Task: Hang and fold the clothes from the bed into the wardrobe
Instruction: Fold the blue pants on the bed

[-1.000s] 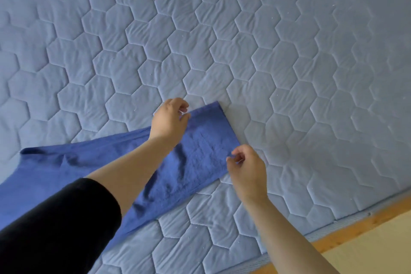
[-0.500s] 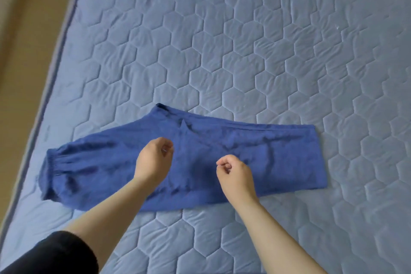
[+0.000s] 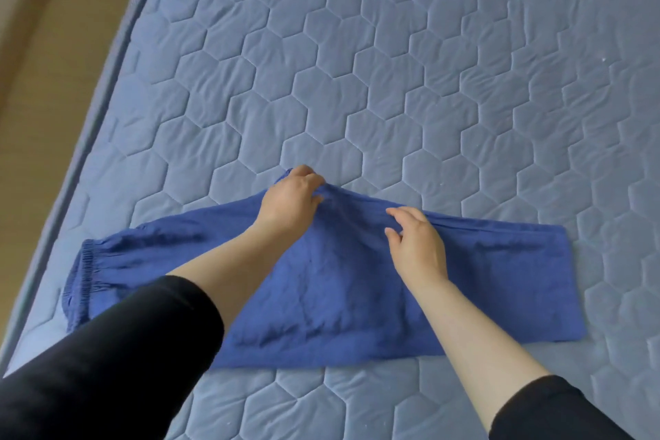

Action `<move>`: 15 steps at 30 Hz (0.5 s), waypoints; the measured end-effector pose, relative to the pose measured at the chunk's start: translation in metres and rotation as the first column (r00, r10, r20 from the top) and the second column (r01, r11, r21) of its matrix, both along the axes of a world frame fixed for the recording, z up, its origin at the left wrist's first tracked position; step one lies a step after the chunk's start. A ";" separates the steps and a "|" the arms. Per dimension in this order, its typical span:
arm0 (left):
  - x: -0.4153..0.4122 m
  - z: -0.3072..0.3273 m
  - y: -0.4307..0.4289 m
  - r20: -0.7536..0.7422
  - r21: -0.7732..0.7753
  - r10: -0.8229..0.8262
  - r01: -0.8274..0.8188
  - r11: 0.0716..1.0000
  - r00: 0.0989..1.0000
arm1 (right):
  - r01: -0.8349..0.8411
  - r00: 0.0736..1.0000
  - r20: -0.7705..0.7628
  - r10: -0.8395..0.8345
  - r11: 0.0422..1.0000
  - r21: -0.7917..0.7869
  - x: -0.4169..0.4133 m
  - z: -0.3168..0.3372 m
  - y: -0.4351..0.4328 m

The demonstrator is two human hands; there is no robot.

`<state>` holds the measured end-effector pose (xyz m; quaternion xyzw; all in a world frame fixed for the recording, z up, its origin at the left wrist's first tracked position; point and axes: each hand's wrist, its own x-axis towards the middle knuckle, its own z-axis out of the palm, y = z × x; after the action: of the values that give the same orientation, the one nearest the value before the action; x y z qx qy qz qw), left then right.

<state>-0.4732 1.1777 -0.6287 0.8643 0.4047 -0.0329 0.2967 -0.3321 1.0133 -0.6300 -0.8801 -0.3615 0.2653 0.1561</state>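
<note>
here, blue trousers (image 3: 339, 304) lie on the bed (image 3: 357, 64).

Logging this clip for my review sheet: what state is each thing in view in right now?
Trousers: lying flat on the mattress, legs folded together, waistband to the left.
Left hand: pinches the pointed far edge of the trousers.
Right hand: fingers relaxed, resting on the trousers.
Mattress: quilted cover, lightly wrinkled, carrying the trousers.

L hand (image 3: 290, 204) pinching trousers (image 3: 321, 296), R hand (image 3: 416, 248) fingers loose, slightly spread, palm down
</note>
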 end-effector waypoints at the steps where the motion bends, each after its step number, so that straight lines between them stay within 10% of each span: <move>1: 0.003 -0.004 0.007 -0.044 0.011 -0.028 0.028 1.000 0.999 | -0.004 1.000 0.007 0.004 1.000 -0.003 0.003 -0.005 0.003; 15: 0.015 -0.018 0.065 -0.131 0.089 -0.160 0.173 0.981 0.978 | 0.008 0.996 0.089 -0.005 0.999 -0.042 0.034 -0.018 0.026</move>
<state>-0.4580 1.2423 -0.6471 0.9054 0.3494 -0.0906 0.2236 -0.2983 1.0388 -0.6484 -0.8953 -0.3595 0.2330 0.1223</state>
